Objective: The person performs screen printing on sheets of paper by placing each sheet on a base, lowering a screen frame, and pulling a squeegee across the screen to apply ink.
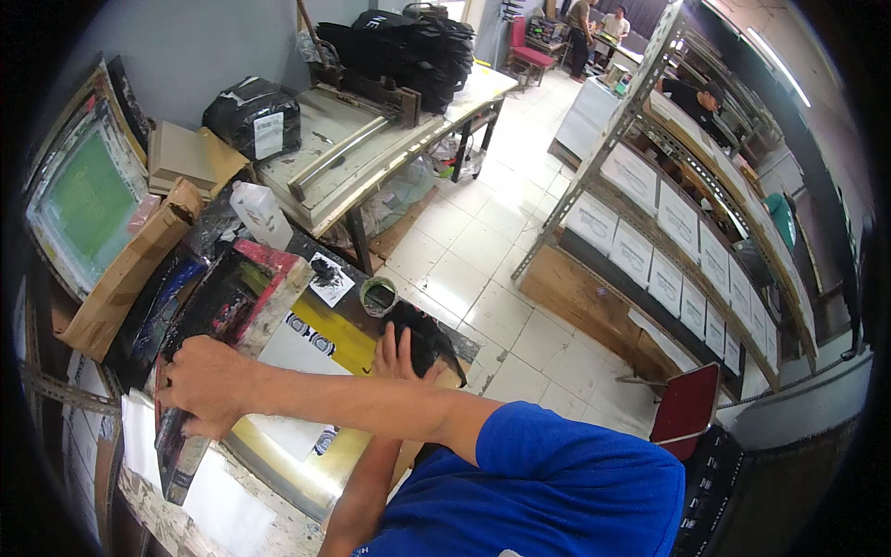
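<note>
My right arm reaches across to the left, over my left forearm. At its end my right hand [212, 382] is closed round the edge of an ink-stained screen printing frame [172, 455], which stands tilted up. My left hand [397, 357] lies with fingers spread against a crumpled black cloth [422, 339] at the board's right side. Between the hands a white sheet [288, 357] with dark printed emblems rests on a yellow board [348, 334]; my right forearm hides part of it. A cup of dark ink [379, 295] stands just beyond the cloth.
A white card with a black smear [329, 278] and a white plastic bottle [260, 213] are beyond the frame. Another screen [88, 195] leans at left. A worktable [325, 158] stands ahead; a rack of printed sheets [640, 246] and a red chair [687, 408] are at right.
</note>
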Motion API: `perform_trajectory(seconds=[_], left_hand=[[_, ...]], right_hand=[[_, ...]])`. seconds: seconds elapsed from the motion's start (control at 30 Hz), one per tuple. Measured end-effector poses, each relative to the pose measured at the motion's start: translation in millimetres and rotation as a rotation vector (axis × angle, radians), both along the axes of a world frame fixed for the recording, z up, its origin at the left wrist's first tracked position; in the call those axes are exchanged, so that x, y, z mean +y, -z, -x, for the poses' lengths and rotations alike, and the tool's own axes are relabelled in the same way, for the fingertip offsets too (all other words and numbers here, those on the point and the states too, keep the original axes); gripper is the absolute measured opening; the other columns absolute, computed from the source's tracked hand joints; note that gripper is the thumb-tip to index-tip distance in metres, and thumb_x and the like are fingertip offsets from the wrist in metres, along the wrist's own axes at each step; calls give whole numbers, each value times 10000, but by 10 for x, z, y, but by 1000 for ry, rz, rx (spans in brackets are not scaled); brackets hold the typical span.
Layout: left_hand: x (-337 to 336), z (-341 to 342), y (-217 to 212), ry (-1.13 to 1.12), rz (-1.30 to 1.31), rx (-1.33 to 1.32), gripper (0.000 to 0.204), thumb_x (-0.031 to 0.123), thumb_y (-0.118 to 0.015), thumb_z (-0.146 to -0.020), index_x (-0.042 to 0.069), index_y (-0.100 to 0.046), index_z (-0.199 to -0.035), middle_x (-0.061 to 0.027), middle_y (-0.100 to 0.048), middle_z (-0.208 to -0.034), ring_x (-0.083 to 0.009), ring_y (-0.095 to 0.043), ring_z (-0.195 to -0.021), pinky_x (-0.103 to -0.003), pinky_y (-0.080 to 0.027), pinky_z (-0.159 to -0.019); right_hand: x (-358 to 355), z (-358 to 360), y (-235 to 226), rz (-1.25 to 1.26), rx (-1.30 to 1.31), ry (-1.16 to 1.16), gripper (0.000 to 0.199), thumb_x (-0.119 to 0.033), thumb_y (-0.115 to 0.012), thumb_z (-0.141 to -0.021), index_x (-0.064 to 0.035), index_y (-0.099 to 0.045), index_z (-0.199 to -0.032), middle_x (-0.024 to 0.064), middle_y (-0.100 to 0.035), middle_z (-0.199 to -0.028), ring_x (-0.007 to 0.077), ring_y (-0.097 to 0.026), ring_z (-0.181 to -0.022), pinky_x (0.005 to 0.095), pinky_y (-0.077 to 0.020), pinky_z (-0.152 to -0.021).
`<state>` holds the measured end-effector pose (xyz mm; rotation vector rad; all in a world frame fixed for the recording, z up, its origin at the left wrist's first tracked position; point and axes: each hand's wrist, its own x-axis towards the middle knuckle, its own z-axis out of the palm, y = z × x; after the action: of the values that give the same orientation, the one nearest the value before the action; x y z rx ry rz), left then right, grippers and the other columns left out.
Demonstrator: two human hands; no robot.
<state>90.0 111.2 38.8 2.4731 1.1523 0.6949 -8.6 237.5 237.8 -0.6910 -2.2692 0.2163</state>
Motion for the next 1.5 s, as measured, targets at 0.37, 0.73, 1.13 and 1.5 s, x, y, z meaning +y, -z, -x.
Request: perform_trajectory(seconds=[0.37,0.73,1.13,1.5], left_hand=[[-343,2726,-497,-630,22,-1539,671,171,-745,-892,32,-387,-1443,-109,-579,-1281,-189,-610,-1032,-314,-525,-843],[-965,2812,336,-934,251,-1394,970,-49,-924,-630,-12,-443,-1472,-87,-611,-1265,-207,-623,-1127,-325,-544,-980],[-1148,2850,908,-1148,-37,-446,1059,332,-1009,-440,7,-585,-1354,-191,-457,-1468,-382,-419,-1345,-487,-368,-1121],[-1145,2854,827,-1202,81,-355,1028,300,-1000,-424,21,-617,-1337,-198,-443,-1477,-381,-384,-1346,-498,-335,-1133]], right_hand=[[-382,-133,353,-158,-49,28,381,-380,-758,-730,-165,-718,-1043,82,-627,-753,281,-664,-729,429,-512,-662],[-723,-243,993,-23,-94,16,449,-124,-801,-740,-164,-762,-1185,74,-653,-831,264,-640,-743,394,-513,-691],[-490,-219,1915,482,-463,-55,602,-146,-770,-813,-224,-637,-1395,230,-729,-1099,383,-705,-1006,440,-526,-888],[3,91,2272,273,-413,71,792,-104,-761,-605,-221,-609,-1373,82,-539,-1043,278,-520,-1075,499,-343,-973]])
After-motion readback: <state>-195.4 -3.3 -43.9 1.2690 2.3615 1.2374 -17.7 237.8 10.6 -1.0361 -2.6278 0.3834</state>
